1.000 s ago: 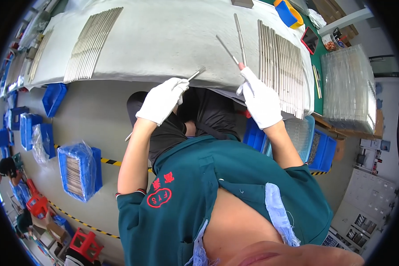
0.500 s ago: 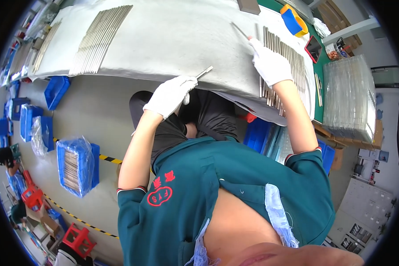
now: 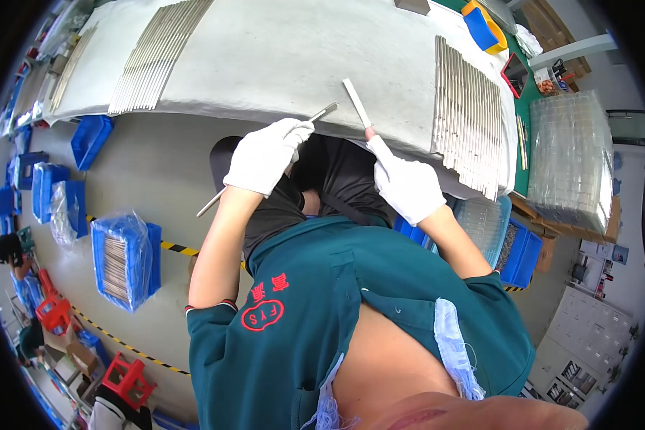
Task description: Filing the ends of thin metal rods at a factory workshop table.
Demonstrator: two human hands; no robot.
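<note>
My left hand (image 3: 264, 158), in a white glove, is closed around a slim metal rod (image 3: 212, 202). One end of it sticks out past the fingers over the table edge; the other slants down beside my forearm. My gloved right hand (image 3: 410, 188), with a bare fingertip showing, grips a flat, pale strip (image 3: 357, 102) that points up and away. The strip's tip is close to the rod's upper end, with a gap between them. To the right of that hand, a row of metal rods (image 3: 469, 115) lies side by side on the cloth-covered table (image 3: 287, 61).
Another row of rods (image 3: 158, 57) is at the table's left. A yellow-and-blue tape roll (image 3: 484, 27) and stacked clear plastic trays (image 3: 570, 158) stand at right. On the floor sit a bagged blue bin (image 3: 150, 261) of rods and red stools (image 3: 127, 380).
My right hand has moved left and nearer from beside the right-hand row, bringing the strip close to the rod. My left hand has shifted slightly left, still gripping the rod.
</note>
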